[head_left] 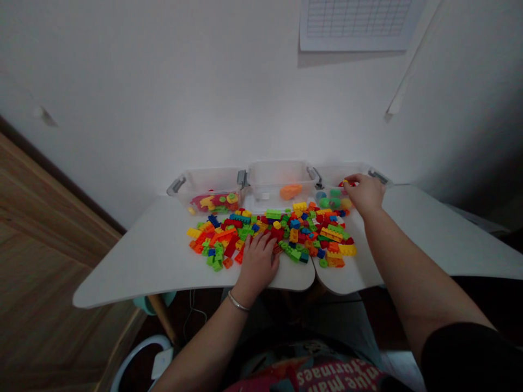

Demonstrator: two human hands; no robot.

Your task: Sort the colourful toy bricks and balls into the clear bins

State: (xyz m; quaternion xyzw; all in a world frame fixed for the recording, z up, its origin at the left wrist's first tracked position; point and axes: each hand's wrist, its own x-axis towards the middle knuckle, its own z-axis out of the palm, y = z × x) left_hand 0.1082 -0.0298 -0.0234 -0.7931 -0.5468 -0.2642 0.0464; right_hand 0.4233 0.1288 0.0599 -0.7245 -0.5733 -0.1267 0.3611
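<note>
Multicoloured plastic bricks (294, 235) are mostly being left heaped on the white worktop (134, 256), fewer being held in clear plastic bins (269, 175), while the left hand (259, 259), fingers (257, 243) spread, is being rested on the heap and the right hand (366, 195) held over one bin, grasp indiscernible.

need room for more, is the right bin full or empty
Partly filled: green, blue and yellow pieces show low in the right bin, below its rim.
</note>
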